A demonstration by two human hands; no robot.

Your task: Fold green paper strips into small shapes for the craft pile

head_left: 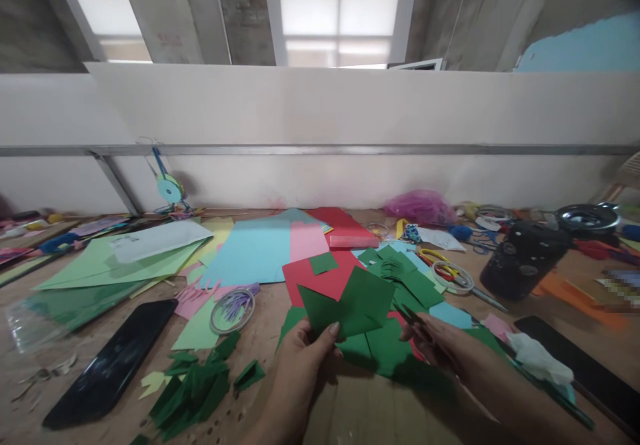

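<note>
— Left hand (300, 358)?
— Gripping a folded green paper (350, 305), thumb on its front, raised just above the table (260, 338).
— Right hand (440, 348)?
— Beside the paper's right edge, over the green scraps (395, 358). Fingers extended; whether they pinch anything, I cannot tell.
— Surroundings?
— Phone (110, 365) lying left; cut green pieces (195, 385) near it; tape ring (233, 310) beyond; scissors (450, 273) further right.

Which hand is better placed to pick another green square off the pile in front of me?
Probably the right hand. It rests open on the loose green squares, fingertips touching them. The left hand is pinching a folded green paper and would have to let go first.
</note>
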